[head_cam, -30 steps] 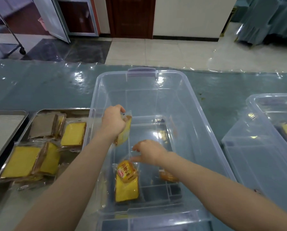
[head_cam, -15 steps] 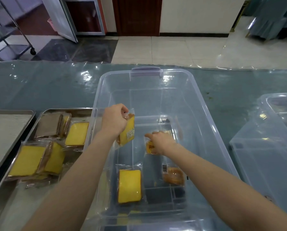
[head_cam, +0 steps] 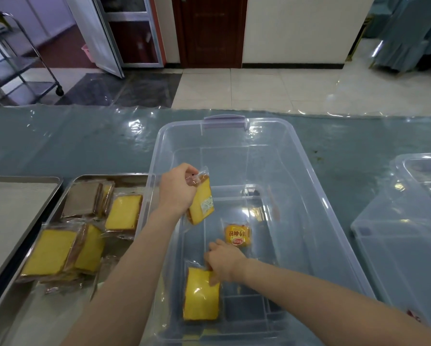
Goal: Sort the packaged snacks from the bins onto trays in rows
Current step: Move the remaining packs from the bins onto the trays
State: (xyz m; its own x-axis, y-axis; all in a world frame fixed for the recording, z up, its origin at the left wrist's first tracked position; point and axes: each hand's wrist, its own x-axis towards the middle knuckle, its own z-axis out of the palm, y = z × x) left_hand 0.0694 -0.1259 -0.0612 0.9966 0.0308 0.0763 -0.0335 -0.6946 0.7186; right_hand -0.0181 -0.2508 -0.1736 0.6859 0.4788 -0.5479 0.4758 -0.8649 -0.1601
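Observation:
A clear plastic bin [head_cam: 307, 171] stands in front of me. My left hand [head_cam: 177, 188] holds a wrapped yellow cake slice [head_cam: 201, 202] up over the bin's left wall. My right hand [head_cam: 224, 262] is down inside the bin, fingers pinching the top corner of a second yellow cake slice [head_cam: 201, 295] lying on the floor. A small orange bread packet [head_cam: 237, 235] lies just beyond that hand. To the left, a metal tray [head_cam: 124, 179] holds several wrapped cake slices [head_cam: 123, 212], yellow and brown.
A second metal tray [head_cam: 17, 211] with a pale liner sits at the far left. Another clear bin [head_cam: 409, 233] stands at the right. The table has a teal cover under shiny film. A wheeled metal rack [head_cam: 22, 61] stands on the floor beyond.
My right hand let go of the orange packet in the middle of the bin and came back toward me onto the yellow slice. My left hand stayed raised with its slice.

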